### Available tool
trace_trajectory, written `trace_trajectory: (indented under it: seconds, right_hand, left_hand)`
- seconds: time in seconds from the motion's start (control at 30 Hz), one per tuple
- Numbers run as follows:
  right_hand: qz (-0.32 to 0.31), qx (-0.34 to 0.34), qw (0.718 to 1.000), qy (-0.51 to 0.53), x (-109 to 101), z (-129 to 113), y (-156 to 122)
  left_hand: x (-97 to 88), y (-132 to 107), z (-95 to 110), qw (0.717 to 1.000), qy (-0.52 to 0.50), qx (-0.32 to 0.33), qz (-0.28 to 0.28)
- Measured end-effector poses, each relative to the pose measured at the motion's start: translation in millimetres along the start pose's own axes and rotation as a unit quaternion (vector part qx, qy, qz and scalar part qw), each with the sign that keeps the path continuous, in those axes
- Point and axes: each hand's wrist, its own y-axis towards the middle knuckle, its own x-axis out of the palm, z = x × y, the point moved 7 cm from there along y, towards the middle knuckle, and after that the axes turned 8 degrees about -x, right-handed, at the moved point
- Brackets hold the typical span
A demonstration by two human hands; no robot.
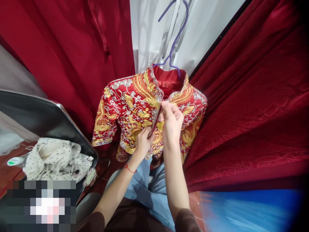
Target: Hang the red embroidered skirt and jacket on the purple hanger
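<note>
A red jacket [130, 96] with gold and silver embroidery hangs in front of me on a purple hanger [172, 48]. Its stand collar is open at the neck, and a small size label [165, 85] shows inside. My left hand [144, 141] grips the jacket's front edge partway down, fingers closed on it. Higher up, just under the collar, my right hand [172, 117] pinches the same front edge. A strip of dark red lining shows between the two hands. The fingertips of both hands are partly hidden.
At the left a black chair [43, 109] holds a white spotted cloth bag [55, 158] and a bottle with a green-marked cap [14, 161]. Red curtains [253, 112] hang on both sides, with white fabric [149, 32] behind the hanger. A blue surface [246, 209] lies at lower right.
</note>
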Motion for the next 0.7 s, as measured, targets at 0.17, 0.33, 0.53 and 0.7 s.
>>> trace_trajectory:
  seconds: [0.17,0.33,0.53,0.7]
  right_hand:
    - [-0.060,0.039,0.997,0.002,-8,7,3]
    - [-0.119,0.072,0.990,-0.028,-12,23,17]
    - [-0.150,0.070,0.981,-0.103,-7,36,35]
    - [-0.144,0.049,0.977,-0.151,-11,37,38]
  left_hand:
    - [4.2,3,0,0.999,0.021,-0.033,-0.029]
    - [0.8,8,-1,0.994,0.077,-0.046,-0.065]
    - [-34.8,43,19,0.996,0.082,0.024,-0.035]
    - [-69.8,102,83,0.978,0.130,0.161,-0.002]
